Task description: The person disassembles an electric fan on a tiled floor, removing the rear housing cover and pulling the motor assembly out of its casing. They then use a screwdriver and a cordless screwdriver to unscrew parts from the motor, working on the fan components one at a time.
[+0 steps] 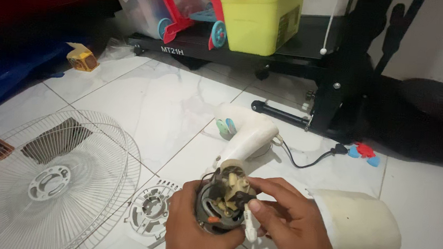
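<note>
- We cup the exposed fan motor point(225, 203) in our left hand point(193, 232), fingers wrapped under its round dark casing, low over the tiled floor point(155, 104).
- Our right hand point(292, 223) pinches a small black part point(244, 198) on the motor's top, thumb and forefinger pressed together around it.
- To work well here, we judge the left grip should hold the casing steady while the right pulls gently, sparing the thin wires.
- The motor looks metallic with copper-coloured windings and cream plastic fittings.
- Just beyond the grip rises the smooth white plastic fan neck point(249, 134).
- Right of the grip lies a cream curved motor cover point(360, 225).
- Left of it rest a wire grille point(46, 180) and a white ribbed plastic ring point(148, 210).
</note>
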A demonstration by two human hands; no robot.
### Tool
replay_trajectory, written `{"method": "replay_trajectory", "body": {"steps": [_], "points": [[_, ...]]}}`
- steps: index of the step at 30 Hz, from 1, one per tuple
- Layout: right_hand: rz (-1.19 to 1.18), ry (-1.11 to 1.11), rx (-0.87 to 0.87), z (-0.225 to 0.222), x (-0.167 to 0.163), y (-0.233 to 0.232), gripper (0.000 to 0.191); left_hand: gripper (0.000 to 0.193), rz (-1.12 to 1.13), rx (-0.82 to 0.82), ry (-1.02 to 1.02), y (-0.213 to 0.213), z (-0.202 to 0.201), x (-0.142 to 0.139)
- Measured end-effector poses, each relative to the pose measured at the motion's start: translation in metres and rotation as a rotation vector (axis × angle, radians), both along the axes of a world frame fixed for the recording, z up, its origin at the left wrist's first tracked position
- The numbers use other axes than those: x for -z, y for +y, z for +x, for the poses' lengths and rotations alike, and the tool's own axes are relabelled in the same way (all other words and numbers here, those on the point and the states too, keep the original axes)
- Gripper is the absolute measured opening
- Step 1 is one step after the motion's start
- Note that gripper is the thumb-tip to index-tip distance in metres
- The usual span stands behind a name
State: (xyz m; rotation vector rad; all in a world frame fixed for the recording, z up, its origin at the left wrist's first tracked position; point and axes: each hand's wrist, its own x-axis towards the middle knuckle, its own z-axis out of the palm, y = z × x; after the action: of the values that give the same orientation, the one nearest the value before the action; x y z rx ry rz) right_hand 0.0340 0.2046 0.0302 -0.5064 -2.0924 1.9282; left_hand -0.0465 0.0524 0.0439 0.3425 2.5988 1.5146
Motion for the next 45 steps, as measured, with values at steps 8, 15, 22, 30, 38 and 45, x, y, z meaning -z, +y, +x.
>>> {"method": "replay_trajectory", "body": {"steps": [8,15,22,30,38,45], "points": [[0.002,0.03,-0.082,0.004,0.001,0.01,0.04,0.084,-0.026,0.008,-0.038,-0.001,0.003,-0.009],[0.112,-0.007,-0.043,0.005,-0.001,0.006,0.043,0.085,-0.111,0.021,-0.096,-0.001,0.002,-0.014],[0.056,-0.118,0.058,0.003,-0.004,0.003,0.039,0.083,-0.049,-0.006,-0.034,0.001,0.006,-0.018],[0.096,-0.029,0.023,0.006,-0.006,0.004,0.039,0.081,-0.057,-0.018,-0.089,0.002,0.008,-0.02],[0.251,-0.082,-0.003,0.008,-0.012,0.007,0.033,0.082,-0.141,0.036,-0.15,0.001,0.005,-0.02],[0.347,-0.122,-0.049,0.008,-0.016,0.01,0.033,0.083,-0.069,0.037,-0.018,0.002,0.008,-0.02]]}}
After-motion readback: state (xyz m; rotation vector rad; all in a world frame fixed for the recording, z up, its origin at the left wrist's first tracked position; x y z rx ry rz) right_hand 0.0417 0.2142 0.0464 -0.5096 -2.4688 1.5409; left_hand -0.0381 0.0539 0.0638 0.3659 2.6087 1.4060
